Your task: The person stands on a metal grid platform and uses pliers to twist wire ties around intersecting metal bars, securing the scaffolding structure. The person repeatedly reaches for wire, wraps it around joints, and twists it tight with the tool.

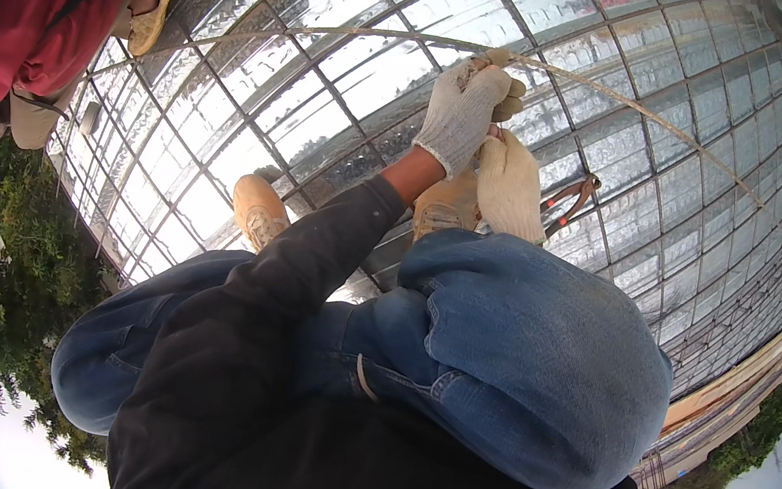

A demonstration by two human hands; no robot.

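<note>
A thin, pale cord point(392, 34) bows across the steel bar mesh point(332, 94). My left hand point(463, 103), in a whitish knit glove, has its fingers curled at this cord and seems to grip it. Just below, my right hand point(512, 182), in a cream glove, is closed with its fingertips near the left palm. Whatever it holds is hidden. Beside the right hand, pincers point(575, 199) with orange-red and dark handles rest at the mesh.
Shiny ribbed metal sheeting point(457, 6) lies under the bars. My tan boots point(258, 209) stand on the mesh below my bent knees. At left is another person in red clothing point(62, 44) with a tan shoe point(151, 11). Long boards point(746, 374) line the right edge, with trees beyond.
</note>
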